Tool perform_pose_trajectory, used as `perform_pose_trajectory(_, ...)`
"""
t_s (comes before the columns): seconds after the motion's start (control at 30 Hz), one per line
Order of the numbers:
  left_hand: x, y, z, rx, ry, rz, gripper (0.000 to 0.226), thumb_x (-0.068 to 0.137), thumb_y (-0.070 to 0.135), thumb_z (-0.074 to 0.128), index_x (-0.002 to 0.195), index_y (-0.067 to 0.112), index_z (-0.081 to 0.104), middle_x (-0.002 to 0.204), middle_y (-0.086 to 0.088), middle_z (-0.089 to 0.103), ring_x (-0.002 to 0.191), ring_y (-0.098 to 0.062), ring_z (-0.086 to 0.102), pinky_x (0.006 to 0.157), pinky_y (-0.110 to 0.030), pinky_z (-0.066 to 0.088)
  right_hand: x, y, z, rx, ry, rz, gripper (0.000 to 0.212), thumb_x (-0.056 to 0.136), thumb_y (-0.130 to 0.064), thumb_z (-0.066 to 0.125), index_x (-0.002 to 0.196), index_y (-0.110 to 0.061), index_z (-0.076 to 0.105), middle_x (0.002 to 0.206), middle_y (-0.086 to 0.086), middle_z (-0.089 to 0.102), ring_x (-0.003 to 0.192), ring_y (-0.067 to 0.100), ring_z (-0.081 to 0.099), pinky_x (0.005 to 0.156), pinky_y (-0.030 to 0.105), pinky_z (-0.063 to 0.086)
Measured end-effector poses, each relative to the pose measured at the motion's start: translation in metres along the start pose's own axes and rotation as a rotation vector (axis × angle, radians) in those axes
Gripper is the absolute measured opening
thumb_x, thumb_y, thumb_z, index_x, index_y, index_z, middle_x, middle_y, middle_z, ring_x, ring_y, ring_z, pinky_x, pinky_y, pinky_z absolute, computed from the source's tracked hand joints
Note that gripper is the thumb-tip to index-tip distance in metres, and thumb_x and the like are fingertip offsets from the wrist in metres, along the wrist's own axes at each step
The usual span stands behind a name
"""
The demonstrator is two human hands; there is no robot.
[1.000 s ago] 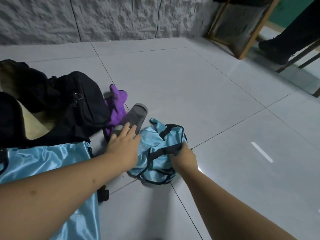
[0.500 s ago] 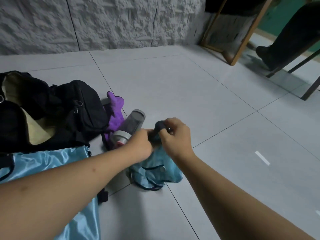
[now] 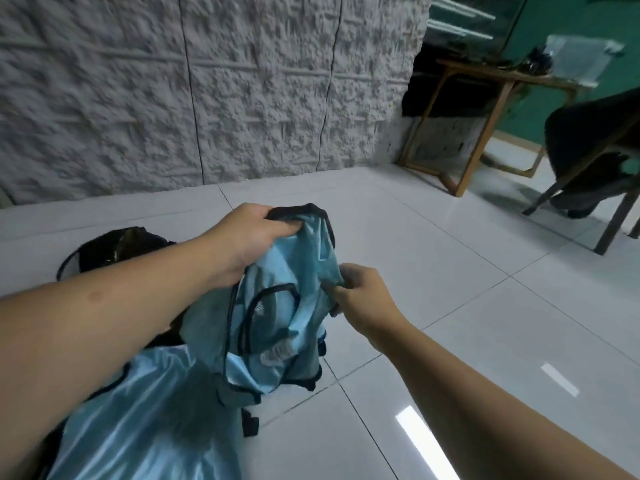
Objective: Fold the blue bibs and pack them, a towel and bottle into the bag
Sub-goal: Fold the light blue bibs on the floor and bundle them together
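My left hand (image 3: pixel 258 233) is gripping the blue bib (image 3: pixel 277 306) by its black collar; my right hand (image 3: pixel 360 292) is pinching its side. I am aiming to shake it flat before folding.

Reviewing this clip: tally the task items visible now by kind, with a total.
Light blue bibs with black trim: 2, one held up by both hands, one lying on the floor
Black fabric bag: 1
Total: 3

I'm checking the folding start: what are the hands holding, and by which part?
Both hold one blue bib: left hand grips its black-trimmed top edge, right hand pinches its side.
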State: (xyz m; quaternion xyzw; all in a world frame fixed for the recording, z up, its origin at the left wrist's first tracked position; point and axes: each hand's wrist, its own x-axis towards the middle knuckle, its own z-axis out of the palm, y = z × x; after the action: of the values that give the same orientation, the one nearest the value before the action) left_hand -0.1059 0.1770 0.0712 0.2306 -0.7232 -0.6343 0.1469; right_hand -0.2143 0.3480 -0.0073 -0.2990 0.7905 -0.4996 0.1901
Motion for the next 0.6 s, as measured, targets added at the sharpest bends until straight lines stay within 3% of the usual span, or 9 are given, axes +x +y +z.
perform_pose_trajectory(0.1, -0.02, 0.013, -0.033, -0.033, -0.003, -0.034, 0.033, 0.081, 0.02, 0.083, 0.107, 0.002, 0.074, 0.1, -0.017, 0.079, 0.092, -0.034, 0.077, 0.088, -0.043, 0.06, -0.007, -0.035, 0.001, 0.176, -0.007, 0.04, 0.018, 0.091, -0.015, 0.062, 0.091, 0.002, 0.068, 0.091, 0.026, 0.072, 0.081, 0.038, 0.069, 0.084, 0.062, 0.057)
perform_pose_trajectory(0.17, -0.029, 0.02, -0.057, -0.037, 0.021, -0.06, 0.037, 0.077, 0.021, 0.085, 0.107, 0.003, 0.074, 0.1, -0.016, 0.079, 0.093, -0.034, 0.076, 0.088, -0.044, 0.06, -0.011, -0.064, 0.003, 0.356, -0.033, 0.093, 0.019, 0.097, -0.008, 0.052, 0.097, 0.004, 0.067, 0.098, 0.025, 0.073, 0.089, 0.037, 0.067, 0.09, 0.055, 0.057)
perform_pose_trajectory(0.23, -0.036, 0.024, -0.079, -0.062, 0.092, -0.073, 0.028, 0.083, 0.022, 0.082, 0.103, 0.004, 0.076, 0.096, -0.014, 0.08, 0.086, -0.028, 0.078, 0.077, -0.036, 0.062, -0.013, -0.09, 0.006, 0.514, -0.069, 0.142, 0.029, 0.104, -0.009, 0.042, 0.107, 0.003, 0.067, 0.107, 0.025, 0.073, 0.095, 0.037, 0.068, 0.095, 0.054, 0.055)
perform_pose_trajectory(0.3, -0.042, 0.027, -0.098, -0.059, 0.177, -0.07, 0.022, 0.089, 0.025, 0.078, 0.095, 0.005, 0.075, 0.088, -0.01, 0.079, 0.073, -0.018, 0.077, 0.06, -0.025, 0.058, -0.014, -0.112, 0.008, 0.555, -0.103, 0.139, 0.031, 0.107, -0.014, 0.04, 0.108, 0.002, 0.067, 0.098, 0.021, 0.073, 0.088, 0.032, 0.07, 0.087, 0.049, 0.057)
perform_pose_trajectory(0.33, -0.044, 0.027, -0.108, -0.048, 0.212, -0.071, 0.026, 0.088, 0.03, 0.079, 0.092, 0.004, 0.074, 0.089, -0.011, 0.078, 0.076, -0.019, 0.076, 0.061, -0.025, 0.058, -0.016, -0.123, 0.01, 0.528, -0.115, 0.128, 0.031, 0.107, -0.015, 0.042, 0.108, 0.002, 0.068, 0.093, 0.021, 0.072, 0.083, 0.032, 0.07, 0.08, 0.045, 0.058)
perform_pose_trajectory(0.43, -0.055, 0.031, -0.139, 0.009, 0.309, -0.095, 0.041, 0.081, 0.051, 0.082, 0.08, 0.01, 0.075, 0.104, -0.015, 0.074, 0.101, -0.032, 0.068, 0.095, -0.046, 0.056, -0.018, -0.149, 0.015, 0.387, -0.11, 0.118, 0.028, 0.104, -0.019, 0.053, 0.104, 0.005, 0.067, 0.094, 0.026, 0.071, 0.082, 0.041, 0.07, 0.076, 0.047, 0.058)
perform_pose_trajectory(0.5, -0.064, 0.035, -0.158, 0.047, 0.37, -0.089, 0.045, 0.078, 0.059, 0.08, 0.068, 0.016, 0.075, 0.112, -0.013, 0.071, 0.11, -0.032, 0.064, 0.104, -0.049, 0.05, -0.02, -0.163, 0.012, 0.261, -0.139, 0.107, 0.025, 0.096, -0.02, 0.068, 0.097, 0.005, 0.068, 0.09, 0.024, 0.069, 0.078, 0.036, 0.067, 0.073, 0.046, 0.056)
perform_pose_trajectory(0.6, -0.078, 0.048, -0.18, 0.006, 0.47, -0.066, 0.046, 0.082, 0.056, 0.078, 0.064, 0.014, 0.07, 0.094, -0.011, 0.071, 0.084, -0.028, 0.066, 0.078, -0.037, 0.056, -0.024, -0.18, 0.003, -0.068, -0.259, 0.126, 0.032, 0.079, -0.02, 0.085, 0.093, 0.006, 0.073, 0.084, 0.021, 0.072, 0.075, 0.034, 0.069, 0.072, 0.044, 0.059)
